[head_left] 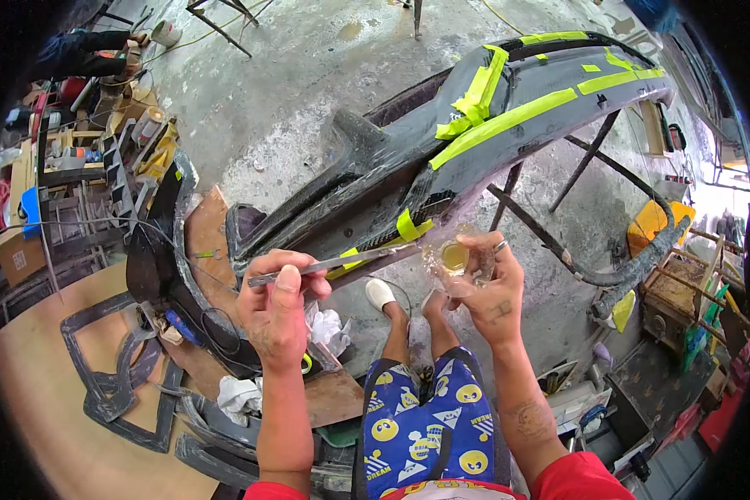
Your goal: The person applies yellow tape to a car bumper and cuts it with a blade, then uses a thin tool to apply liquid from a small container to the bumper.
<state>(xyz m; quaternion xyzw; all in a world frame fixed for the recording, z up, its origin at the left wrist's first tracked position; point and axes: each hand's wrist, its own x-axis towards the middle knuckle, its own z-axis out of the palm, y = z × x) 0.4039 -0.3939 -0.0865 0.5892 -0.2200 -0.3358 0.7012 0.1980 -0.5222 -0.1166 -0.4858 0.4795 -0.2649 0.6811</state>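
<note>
Between the fingers and thumb of my left hand (277, 304) is a thin, grey-handled brush (333, 261), its tip pointing right towards a clear plastic cup (453, 257). My right hand (492, 287) grips this cup, which has yellowish liquid in the bottom. Beyond both hands lies a long dark car bumper (375, 171), raised on a metal stand. Strips of bright yellow-green tape (508, 125) run along its upper face, and a few shorter pieces sit near its lower edge, close to the brush tip. The exact shape of that tip is hard to make out.
A black tubular stand (558, 250) supports the bumper. On the left, a wooden table (33, 350) bears dark frame-shaped parts (100, 375) and crumpled white paper (240, 396). Cluttered shelves (83, 158) stand behind it. A wooden cabinet (679, 292) is at right.
</note>
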